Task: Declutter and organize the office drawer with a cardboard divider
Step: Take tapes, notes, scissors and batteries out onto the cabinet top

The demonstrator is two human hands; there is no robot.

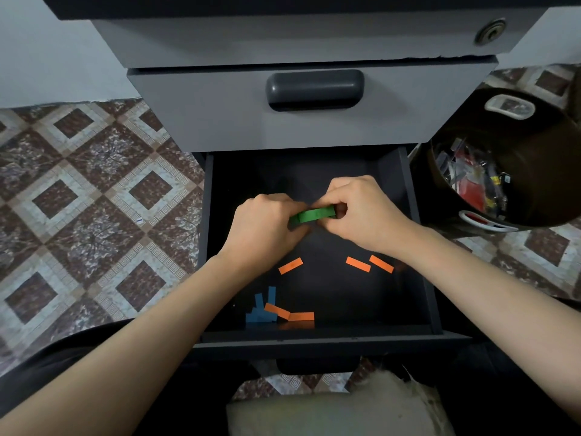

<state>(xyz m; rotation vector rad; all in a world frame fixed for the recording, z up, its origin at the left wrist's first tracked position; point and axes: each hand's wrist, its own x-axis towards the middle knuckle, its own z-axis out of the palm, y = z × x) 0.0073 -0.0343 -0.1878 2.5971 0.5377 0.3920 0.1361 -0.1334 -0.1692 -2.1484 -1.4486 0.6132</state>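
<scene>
Over the middle of the dark open drawer point(412, 215), both hands meet on a small green bundle of paper strips point(314, 214). The left hand point(264, 228) pinches its left end w/ curled fingers, and the right hand point(361, 212) pinches the right end btwn thumb and bent fingers. The bundle sits a bit tilted, left end lower; can't tell if it's clear of the drawer floor. The drawer itself is pulled out toward the person, right under a closed grey drawer front point(220, 114) w/ a rounded dark plastic handle point(314, 89). Loose on the drawer floor: a single orange paper strip point(290, 265) just below the left hand, plus a pair of orange paper strips point(357, 264) side by side nearer the right edge, by the right wrist, almost touching. By the front edge, left of centre, there's a small pile of blue paper strips point(261, 309) overlapping each other, w/ two end-to-end orange strips point(301, 316) next to it, one lying against the blue. Beyond the drawer's right edge is a round black bin point(534, 171) w/ white handles, mixed clutter inside, too small to ID. Brown-and-white patterned floor tiles point(94, 199) lie off the left edge.
</scene>
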